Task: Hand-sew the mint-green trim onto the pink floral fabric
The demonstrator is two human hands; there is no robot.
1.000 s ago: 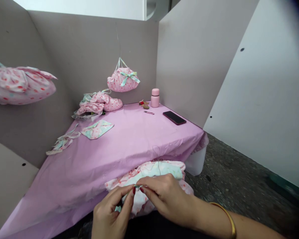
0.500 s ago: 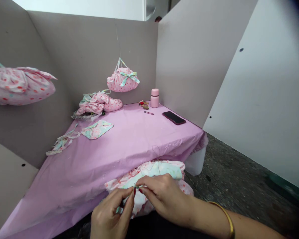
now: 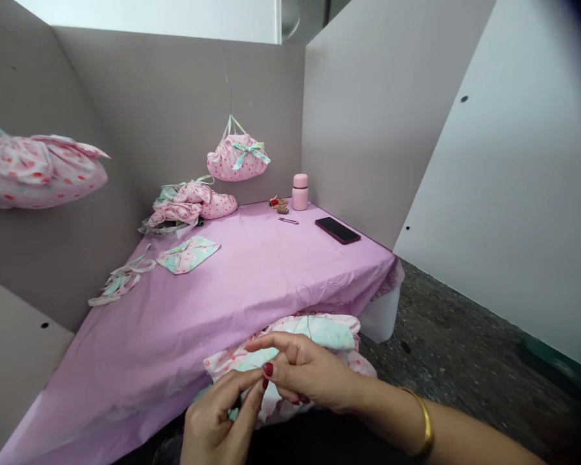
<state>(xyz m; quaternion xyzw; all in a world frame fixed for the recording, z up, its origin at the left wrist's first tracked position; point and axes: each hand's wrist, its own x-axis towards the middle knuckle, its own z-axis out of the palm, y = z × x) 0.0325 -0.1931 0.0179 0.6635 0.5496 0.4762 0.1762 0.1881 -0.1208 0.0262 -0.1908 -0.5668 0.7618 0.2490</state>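
Low in the head view, a pink-dotted and mint cloth (image 3: 332, 332) lies bunched at the table's front edge and beneath my hands. My left hand (image 3: 220, 410) is closed, thumb and forefinger pinched together, with a bit of mint fabric showing inside its curl. My right hand (image 3: 310, 374) meets those fingertips with its thumb; its forefinger reaches out over the cloth and its other fingers are curled. What is pinched between the fingertips is too small to make out. A fine dark thread (image 3: 304, 294) loops above the cloth.
On the pink-covered table (image 3: 252, 258) are a folded fabric piece (image 3: 188, 254), fabric strips (image 3: 121, 283), a pile of dotted bags (image 3: 188, 201), thread spools (image 3: 281, 210), small snips (image 3: 288, 221), a pink flask (image 3: 300, 192) and a phone (image 3: 337, 230). Dotted bags (image 3: 239, 158) hang by the partitions.
My right hand has rolled over, its forefinger lifting away and stretching left over the cloth while its thumb comes to my left fingertips. My left hand has barely moved.
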